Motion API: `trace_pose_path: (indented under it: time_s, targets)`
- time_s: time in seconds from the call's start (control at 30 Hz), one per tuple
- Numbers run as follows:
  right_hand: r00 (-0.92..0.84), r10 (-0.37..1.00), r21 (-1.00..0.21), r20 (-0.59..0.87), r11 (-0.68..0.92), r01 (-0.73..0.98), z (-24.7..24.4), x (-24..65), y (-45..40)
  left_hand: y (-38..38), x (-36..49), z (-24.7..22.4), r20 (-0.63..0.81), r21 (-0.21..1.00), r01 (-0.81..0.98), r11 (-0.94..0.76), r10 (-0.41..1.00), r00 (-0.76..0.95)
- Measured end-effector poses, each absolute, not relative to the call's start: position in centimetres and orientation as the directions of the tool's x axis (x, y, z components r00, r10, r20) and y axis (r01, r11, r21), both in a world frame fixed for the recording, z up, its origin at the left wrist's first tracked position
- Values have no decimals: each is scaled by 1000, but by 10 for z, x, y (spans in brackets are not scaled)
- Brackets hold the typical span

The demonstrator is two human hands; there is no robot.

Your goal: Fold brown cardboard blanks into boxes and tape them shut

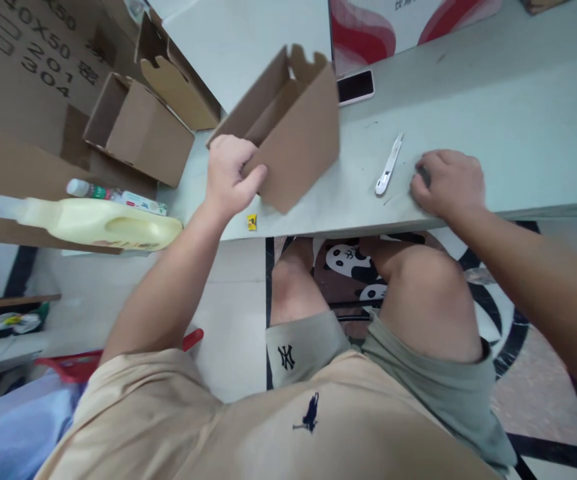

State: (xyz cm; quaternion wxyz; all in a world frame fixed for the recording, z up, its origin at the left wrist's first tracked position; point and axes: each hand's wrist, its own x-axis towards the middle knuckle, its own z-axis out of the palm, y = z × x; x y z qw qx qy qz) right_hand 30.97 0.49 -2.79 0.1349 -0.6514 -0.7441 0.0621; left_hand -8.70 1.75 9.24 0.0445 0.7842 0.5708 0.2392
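Left hand (229, 175) is closed on the near-left end of the open cardboard box (303, 143), thumb on the outer side. Box is tilted, cut edges up, over the left-middle of the surface (528, 120); can't tell whether its bottom touches down. Right hand (452, 181) is on the surface near the front edge, fingers curled, narrow. Dark spot by its fingertips, can't tell if it's an object or shadow.

White utility knife (389, 164) lies between box and right hand, nearer the hand. Phone (356, 87) lies flat beyond it, beside the red-and-white carton (368, 33). Small yellow packet (252, 222) is at the front edge, just below the held box.

Left side: two more open boxes, the tan box (183, 90) and the brown box (143, 133), next to the large printed carton (13, 153). Pale yellow jug (113, 223) and white-capped bottle (103, 193) are nearer the wearer, left of the left forearm.
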Motion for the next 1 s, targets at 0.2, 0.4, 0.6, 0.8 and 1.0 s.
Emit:
trace_pose_path:
  time_s: [0.2,0.4,0.6,0.8,1.0]
  targets:
    - [-123,979,-248,161,160,955,-33,309,7,-12,-69,74,524,292,844,-449,814,251]
    - [-122,976,-308,182,174,935,-38,310,7,-13,-67,57,715,329,789,-520,682,151]
    - [41,949,-624,312,172,762,-15,287,13,-28,-49,46,577,591,668,-453,816,43]
    - [32,849,-823,527,501,269,14,237,7,-39,-34,34,575,719,558,-415,805,-142]
    - [35,828,-820,559,547,168,28,236,-20,-46,-13,36,583,762,452,-464,795,-168]
